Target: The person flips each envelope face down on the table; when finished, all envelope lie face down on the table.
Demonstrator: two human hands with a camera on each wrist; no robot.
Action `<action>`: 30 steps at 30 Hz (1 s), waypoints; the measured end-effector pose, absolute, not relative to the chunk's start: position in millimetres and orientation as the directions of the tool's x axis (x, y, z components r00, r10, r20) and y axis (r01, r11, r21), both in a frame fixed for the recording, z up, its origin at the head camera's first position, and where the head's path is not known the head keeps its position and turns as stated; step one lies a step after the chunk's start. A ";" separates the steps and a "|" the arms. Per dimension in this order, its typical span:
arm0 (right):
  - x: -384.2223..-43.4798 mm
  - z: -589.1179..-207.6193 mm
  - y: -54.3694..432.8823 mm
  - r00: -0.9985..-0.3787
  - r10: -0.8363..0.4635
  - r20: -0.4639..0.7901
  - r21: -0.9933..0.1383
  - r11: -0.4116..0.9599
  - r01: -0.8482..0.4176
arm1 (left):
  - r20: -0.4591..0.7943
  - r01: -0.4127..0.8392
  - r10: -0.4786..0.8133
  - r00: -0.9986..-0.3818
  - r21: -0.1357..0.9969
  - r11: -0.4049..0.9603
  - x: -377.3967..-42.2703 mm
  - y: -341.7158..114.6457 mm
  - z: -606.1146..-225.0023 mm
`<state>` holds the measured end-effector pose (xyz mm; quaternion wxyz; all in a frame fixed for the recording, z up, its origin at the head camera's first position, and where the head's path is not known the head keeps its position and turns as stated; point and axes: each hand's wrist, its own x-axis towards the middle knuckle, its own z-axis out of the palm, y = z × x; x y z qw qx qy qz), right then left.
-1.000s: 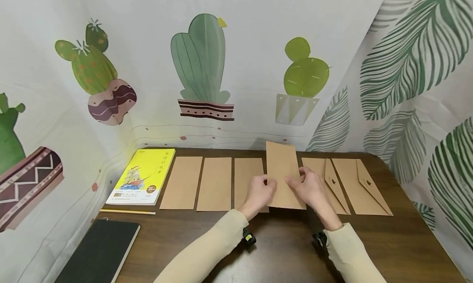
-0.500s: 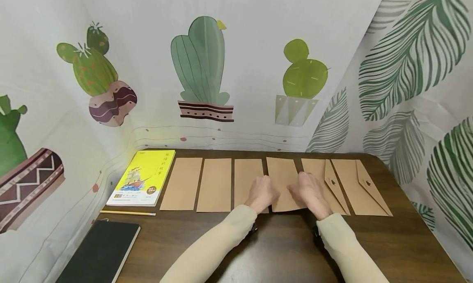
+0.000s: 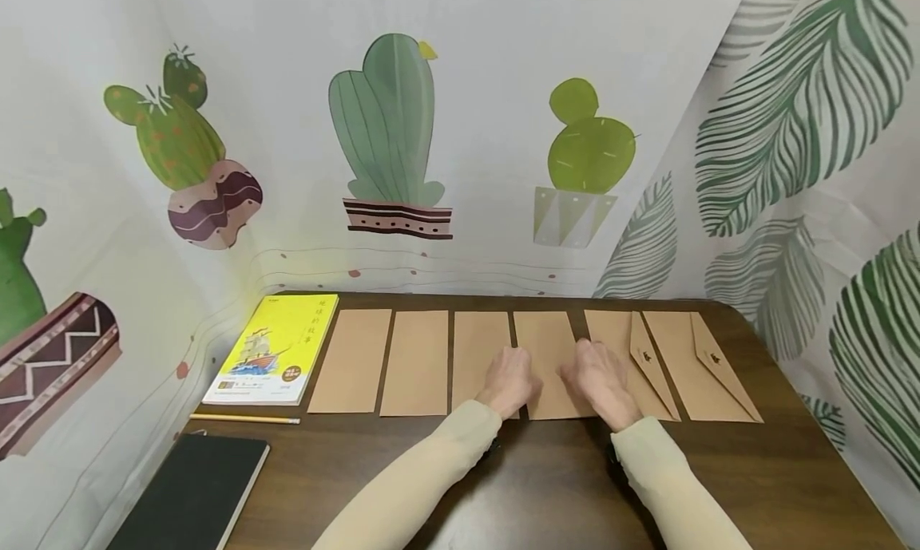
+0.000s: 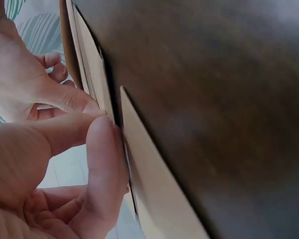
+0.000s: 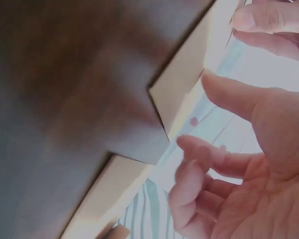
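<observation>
Head view: lies flat as fourth brown rectangular paper envelope (image 3: pixel 549 354) from left, pointing lengthwise at the far edge of the dark wooden table (image 3: pixel 517 486). Left wrist view: touches the left hand (image 4: pixel 57 206), with pinch unclear. Right wrist view: touches the thumb of the loosely curled right hand (image 5: pixel 273 164), ungripped.

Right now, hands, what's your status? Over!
Left hand, right hand touching fourth envelope from left. It's lying on table. Third envelope, fifth envelope close alongside.

A dark wooden table (image 3: pixel 539 494) stands against white fabric walls (image 3: pixel 496 127) printed with cacti (image 3: pixel 391 127) and feathery leaves (image 3: pixel 798 95).
</observation>
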<state>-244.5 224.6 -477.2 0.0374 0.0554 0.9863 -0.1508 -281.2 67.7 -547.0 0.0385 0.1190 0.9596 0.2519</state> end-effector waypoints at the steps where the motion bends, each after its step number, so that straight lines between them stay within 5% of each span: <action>1: -243.4 -477.7 225.2 -0.992 0.100 -0.075 -0.301 0.946 0.118 | -0.007 0.212 0.248 -0.969 0.495 0.842 -280.3 67.8 -547.6; 8: -229.6 -467.4 266.3 -0.992 0.117 0.037 -0.414 0.905 0.091 | 0.068 0.263 0.271 -0.960 0.542 0.798 -263.6 67.4 -535.3; 16: -225.5 -483.8 329.8 -0.995 0.104 0.007 -0.254 0.962 0.098 | 0.158 0.344 0.309 -0.938 0.539 0.769 -232.7 73.5 -500.7; 23: -222.5 -481.9 337.6 -0.994 0.111 0.004 -0.299 0.949 0.104 | 0.190 0.386 0.338 -0.922 0.548 0.742 -219.7 82.6 -487.5; 30: -217.3 -477.3 337.0 -0.980 0.136 0.142 -0.332 0.940 0.082 | 0.045 0.274 0.340 -0.939 0.697 0.663 -216.5 94.4 -474.8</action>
